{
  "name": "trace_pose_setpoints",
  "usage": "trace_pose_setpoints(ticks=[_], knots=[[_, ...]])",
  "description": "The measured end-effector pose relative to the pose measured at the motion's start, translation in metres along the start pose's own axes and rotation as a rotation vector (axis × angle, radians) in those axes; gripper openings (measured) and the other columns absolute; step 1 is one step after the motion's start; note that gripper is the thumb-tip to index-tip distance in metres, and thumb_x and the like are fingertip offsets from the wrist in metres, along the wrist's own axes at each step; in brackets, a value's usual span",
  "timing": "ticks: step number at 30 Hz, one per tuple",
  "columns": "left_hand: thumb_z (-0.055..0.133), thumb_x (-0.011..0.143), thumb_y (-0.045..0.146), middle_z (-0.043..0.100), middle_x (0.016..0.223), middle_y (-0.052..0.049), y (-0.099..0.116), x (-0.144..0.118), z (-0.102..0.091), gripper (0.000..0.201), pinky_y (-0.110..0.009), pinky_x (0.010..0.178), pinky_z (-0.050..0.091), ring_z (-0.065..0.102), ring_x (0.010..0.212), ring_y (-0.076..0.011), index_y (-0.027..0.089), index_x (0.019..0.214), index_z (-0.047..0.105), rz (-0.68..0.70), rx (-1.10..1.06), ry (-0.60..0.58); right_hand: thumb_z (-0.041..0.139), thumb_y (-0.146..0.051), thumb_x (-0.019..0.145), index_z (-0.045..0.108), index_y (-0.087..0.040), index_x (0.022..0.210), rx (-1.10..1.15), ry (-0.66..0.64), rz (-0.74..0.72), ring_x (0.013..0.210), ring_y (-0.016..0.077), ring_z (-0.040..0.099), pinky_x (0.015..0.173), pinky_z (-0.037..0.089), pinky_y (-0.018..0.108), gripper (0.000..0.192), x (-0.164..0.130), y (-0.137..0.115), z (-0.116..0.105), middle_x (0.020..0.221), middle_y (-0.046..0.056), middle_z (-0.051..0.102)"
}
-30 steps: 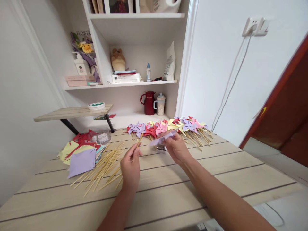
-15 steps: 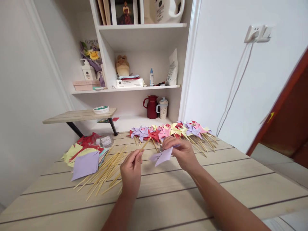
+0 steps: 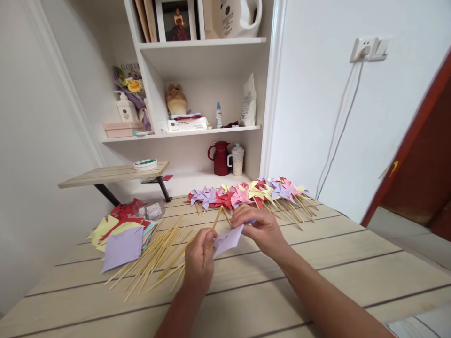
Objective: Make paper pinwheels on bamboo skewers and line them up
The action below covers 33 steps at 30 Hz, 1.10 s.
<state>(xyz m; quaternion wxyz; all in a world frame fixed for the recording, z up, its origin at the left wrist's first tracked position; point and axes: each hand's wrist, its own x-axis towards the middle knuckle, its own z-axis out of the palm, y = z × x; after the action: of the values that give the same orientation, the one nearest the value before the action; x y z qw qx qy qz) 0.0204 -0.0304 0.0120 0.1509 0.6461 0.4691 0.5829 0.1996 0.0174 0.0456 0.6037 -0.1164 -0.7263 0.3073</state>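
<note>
Pinched in my left hand [image 3: 199,256] is a thin wooden stick [image 3: 217,218], its tip pointing up and away from me. My right hand [image 3: 259,230] grips a purple paper pinwheel [image 3: 229,241], whose folded blades hang toward my left fingers. Hand and paper are close together, and I cannot tell whether the stick touches the pinwheel. Left of my hands lies a loose pile of wooden sticks [image 3: 155,258]. Beyond my hands rests a row of finished pinwheels on sticks [image 3: 243,193] in purple, red, pink and yellow.
Purple paper [image 3: 122,249] overlaps yellow and red cut paper at the left, beside a clear plastic box [image 3: 153,210]. A small raised wooden stand [image 3: 114,172] is behind them. A red jug [image 3: 221,158] and a cup [image 3: 237,160] stand at the back.
My two hands have come closer together, the purple pinwheel moving left and slightly down toward the stick. The view has shifted slightly.
</note>
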Motion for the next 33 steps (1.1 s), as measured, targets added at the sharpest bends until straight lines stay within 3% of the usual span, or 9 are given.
trace_pose_setpoints(ticks=[5,10,16,26,33], knots=[[0.044,0.095,0.041,0.059,0.062,0.001,0.000,-0.003,0.007,0.031,-0.024,0.054,0.037,0.051,0.054,-0.0134,0.021,0.081,0.063,-0.005,-0.039,0.074,0.074,-0.028,0.085,0.079,-0.029,0.086,0.000,0.016,0.006,0.078,0.0225,0.066,0.080,0.051,0.041,0.005,0.000,-0.001,0.000,0.077,0.004,0.074],[0.041,0.096,0.046,0.057,0.061,0.001,0.000,-0.005,0.007,0.036,-0.025,0.053,0.036,0.050,0.054,-0.0142,0.021,0.083,0.063,-0.013,-0.051,0.030,0.073,-0.029,0.086,0.079,-0.029,0.087,-0.007,0.033,0.008,0.081,0.0231,0.066,0.081,0.051,0.042,0.006,0.000,-0.001,-0.001,0.078,0.004,0.074],[0.038,0.096,0.051,0.053,0.057,0.001,-0.001,-0.005,0.006,0.040,-0.026,0.053,0.035,0.048,0.052,-0.0148,0.022,0.079,0.060,0.066,0.031,0.020,0.073,-0.027,0.085,0.079,-0.029,0.085,-0.007,0.048,0.011,0.080,0.0233,0.066,0.080,0.052,0.042,0.005,-0.001,-0.001,-0.002,0.077,0.004,0.073],[0.036,0.098,0.039,0.058,0.056,0.000,-0.026,-0.004,0.006,0.036,-0.025,0.050,0.038,0.052,0.047,-0.0142,0.021,0.087,0.066,0.273,0.139,-0.031,0.075,-0.022,0.084,0.080,-0.031,0.088,0.025,0.060,-0.042,0.079,0.0221,0.066,0.079,0.052,0.040,0.011,0.001,-0.008,-0.002,0.078,0.003,0.074],[0.037,0.097,0.036,0.058,0.055,-0.001,-0.029,-0.007,0.006,0.037,-0.026,0.051,0.041,0.054,0.048,-0.0155,0.020,0.088,0.069,0.316,0.184,0.006,0.075,-0.019,0.083,0.080,-0.031,0.088,0.016,0.066,-0.056,0.078,0.0213,0.066,0.079,0.051,0.039,0.014,0.001,-0.010,-0.002,0.078,0.003,0.073]])
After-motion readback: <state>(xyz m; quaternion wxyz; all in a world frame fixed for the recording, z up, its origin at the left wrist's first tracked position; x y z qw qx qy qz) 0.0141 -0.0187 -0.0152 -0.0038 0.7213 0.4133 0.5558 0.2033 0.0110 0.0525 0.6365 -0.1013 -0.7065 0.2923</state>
